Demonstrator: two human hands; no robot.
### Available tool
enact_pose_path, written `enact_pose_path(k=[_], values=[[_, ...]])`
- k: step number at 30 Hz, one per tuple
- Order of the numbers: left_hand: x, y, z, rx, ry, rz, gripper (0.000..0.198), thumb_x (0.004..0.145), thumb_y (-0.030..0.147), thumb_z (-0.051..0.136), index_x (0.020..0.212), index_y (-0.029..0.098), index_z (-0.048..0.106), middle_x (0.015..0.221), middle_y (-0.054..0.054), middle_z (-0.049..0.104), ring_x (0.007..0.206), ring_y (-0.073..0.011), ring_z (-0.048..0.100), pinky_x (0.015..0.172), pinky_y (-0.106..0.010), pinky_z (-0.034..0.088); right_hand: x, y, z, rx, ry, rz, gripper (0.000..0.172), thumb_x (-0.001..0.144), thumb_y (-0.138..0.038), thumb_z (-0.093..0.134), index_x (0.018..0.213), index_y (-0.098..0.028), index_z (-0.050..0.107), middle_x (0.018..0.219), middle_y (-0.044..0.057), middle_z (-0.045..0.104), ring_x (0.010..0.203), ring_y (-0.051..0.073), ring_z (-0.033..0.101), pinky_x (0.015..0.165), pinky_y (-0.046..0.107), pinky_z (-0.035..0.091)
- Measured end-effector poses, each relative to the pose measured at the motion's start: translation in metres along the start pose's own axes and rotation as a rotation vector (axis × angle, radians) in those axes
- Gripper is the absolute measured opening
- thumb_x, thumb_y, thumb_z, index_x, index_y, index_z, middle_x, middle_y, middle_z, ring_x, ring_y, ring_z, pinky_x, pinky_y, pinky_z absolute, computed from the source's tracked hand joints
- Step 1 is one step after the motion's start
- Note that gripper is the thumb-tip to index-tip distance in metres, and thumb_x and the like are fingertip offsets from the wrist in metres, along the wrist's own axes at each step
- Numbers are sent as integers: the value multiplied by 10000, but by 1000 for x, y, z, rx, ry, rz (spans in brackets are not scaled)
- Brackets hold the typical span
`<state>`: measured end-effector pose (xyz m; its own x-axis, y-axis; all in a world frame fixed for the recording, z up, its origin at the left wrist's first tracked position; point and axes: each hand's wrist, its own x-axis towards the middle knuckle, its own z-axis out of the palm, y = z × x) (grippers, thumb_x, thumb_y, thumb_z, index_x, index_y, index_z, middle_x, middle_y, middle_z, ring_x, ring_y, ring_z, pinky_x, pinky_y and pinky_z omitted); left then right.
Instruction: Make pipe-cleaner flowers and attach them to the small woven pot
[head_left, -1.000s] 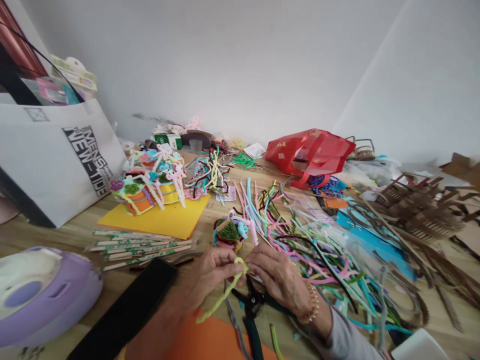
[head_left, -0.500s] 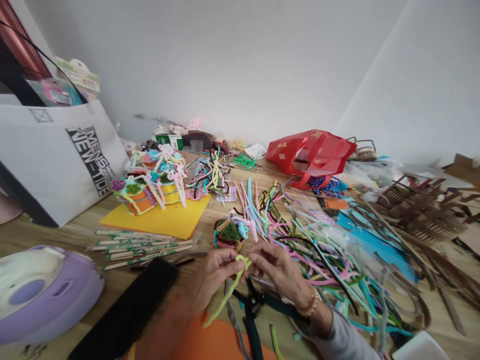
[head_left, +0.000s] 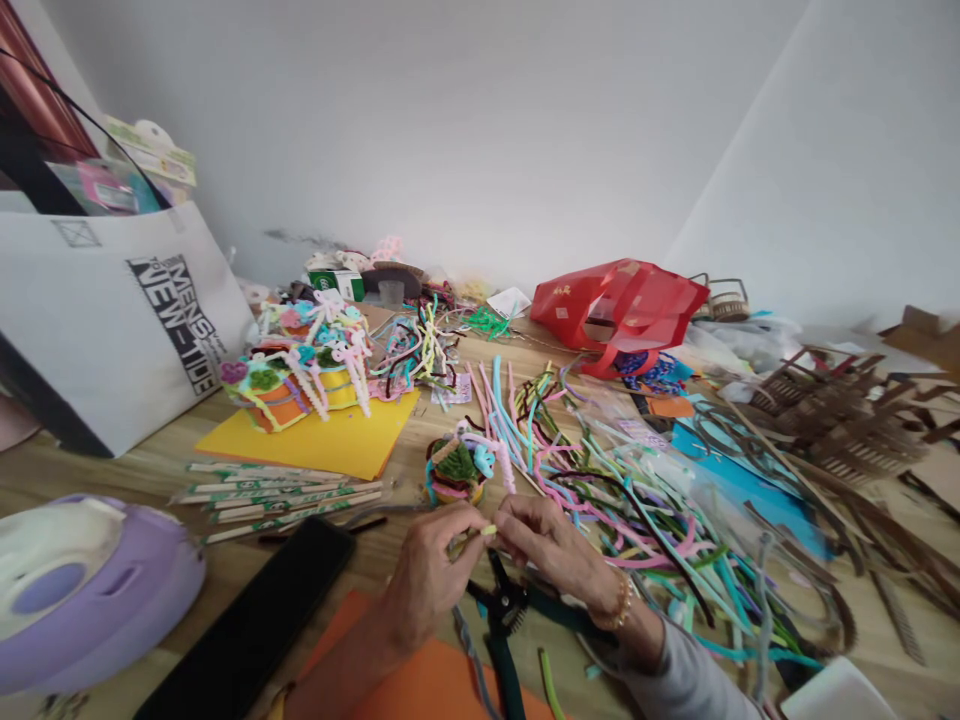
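Note:
My left hand [head_left: 435, 570] and my right hand [head_left: 551, 545] meet over the wooden table, both pinching a yellow-green pipe cleaner [head_left: 486, 531] between their fingertips. Only a short bit of it shows between the two hands. Just beyond them sits a small woven pipe-cleaner basket [head_left: 457, 468] with green and pink pieces. Green-handled pliers [head_left: 504, 625] lie on the table under my hands. A bead bracelet circles my right wrist.
A big heap of coloured pipe cleaners [head_left: 600, 470] spreads to the right. A black phone [head_left: 255, 620], a purple and white device [head_left: 82, 585], wrapped chopsticks [head_left: 285, 492], yellow paper [head_left: 322, 440] with craft baskets, a white bag [head_left: 112, 320], a red bag [head_left: 619, 305] and orange paper [head_left: 435, 685] surround me.
The long hanging tail of the yellow-green pipe cleaner is no longer visible below my left hand; both hands have drawn closer and slightly up, with only a short piece showing.

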<state>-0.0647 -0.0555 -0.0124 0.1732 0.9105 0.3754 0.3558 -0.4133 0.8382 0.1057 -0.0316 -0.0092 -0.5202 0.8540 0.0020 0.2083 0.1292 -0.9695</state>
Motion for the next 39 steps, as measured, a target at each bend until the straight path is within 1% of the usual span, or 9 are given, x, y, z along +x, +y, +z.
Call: enact_pose_path(k=[3, 6, 8, 11, 15, 20, 28, 35, 39], values=[[-1, -4, 2, 34, -6, 84, 159, 802, 148, 536, 700, 182, 653, 706, -41, 677, 691, -169, 619, 678, -257, 468, 0, -1, -1, 48, -7, 17, 467, 850, -612, 500, 689, -174, 508, 548, -45, 459, 465, 82, 391, 442, 196, 292], [0, -4, 2, 8, -12, 61, 142, 784, 155, 562, 681, 185, 656, 679, -33, 673, 668, -167, 617, 655, -251, 462, 0, -2, -2, 92, -17, 24, 444, 841, -599, 522, 715, -173, 522, 558, -46, 466, 463, 81, 395, 446, 196, 294], [2, -2, 0, -29, -24, -5, 138, 770, 171, 582, 653, 181, 654, 663, -27, 672, 655, -166, 609, 652, -251, 452, 0, -2, -2, 122, -25, 34, 426, 839, -580, 541, 722, -171, 519, 563, -49, 465, 461, 78, 398, 448, 194, 293], [4, 1, -3, -146, -65, -205, 126, 733, 202, 627, 613, 168, 643, 605, -12, 644, 601, -154, 574, 608, -244, 425, -1, -1, -3, 141, -29, 36, 385, 839, -531, 575, 738, -163, 524, 580, -48, 466, 480, 77, 406, 466, 196, 308], [6, -2, -6, -453, -154, -435, 105, 689, 205, 669, 610, 155, 622, 554, 14, 610, 534, -116, 528, 543, -213, 380, -3, -7, -4, -37, 4, -39, 299, 887, -415, 557, 764, -144, 587, 621, -22, 519, 550, 96, 423, 510, 211, 317], [4, -14, -4, -719, -208, -532, 81, 680, 204, 704, 711, 153, 650, 586, 16, 631, 529, -100, 539, 543, -203, 384, -7, -20, -6, -371, 36, -174, 188, 910, -253, 541, 779, -154, 632, 721, 3, 622, 661, 122, 530, 623, 231, 373], [3, -13, -6, -699, -306, -537, 195, 744, 296, 693, 664, 129, 634, 575, -1, 625, 518, -96, 531, 539, -204, 395, -6, -16, -9, -410, 48, -210, 129, 905, -241, 565, 824, -170, 636, 758, 3, 648, 690, 127, 569, 635, 222, 400], [7, -6, -6, -869, -210, -621, 221, 650, 308, 781, 646, 121, 663, 566, 3, 620, 543, -85, 527, 567, -189, 396, -7, -18, -7, -335, 139, -215, 134, 913, -284, 547, 863, -171, 597, 749, 3, 600, 671, 121, 543, 609, 216, 418], [7, -7, -7, -972, -101, -663, 227, 585, 279, 836, 632, 116, 686, 584, 13, 604, 541, -60, 492, 555, -167, 379, -12, -22, -3, -370, 207, -376, 25, 896, -165, 516, 889, -182, 533, 804, 15, 577, 693, 122, 535, 631, 223, 437]])
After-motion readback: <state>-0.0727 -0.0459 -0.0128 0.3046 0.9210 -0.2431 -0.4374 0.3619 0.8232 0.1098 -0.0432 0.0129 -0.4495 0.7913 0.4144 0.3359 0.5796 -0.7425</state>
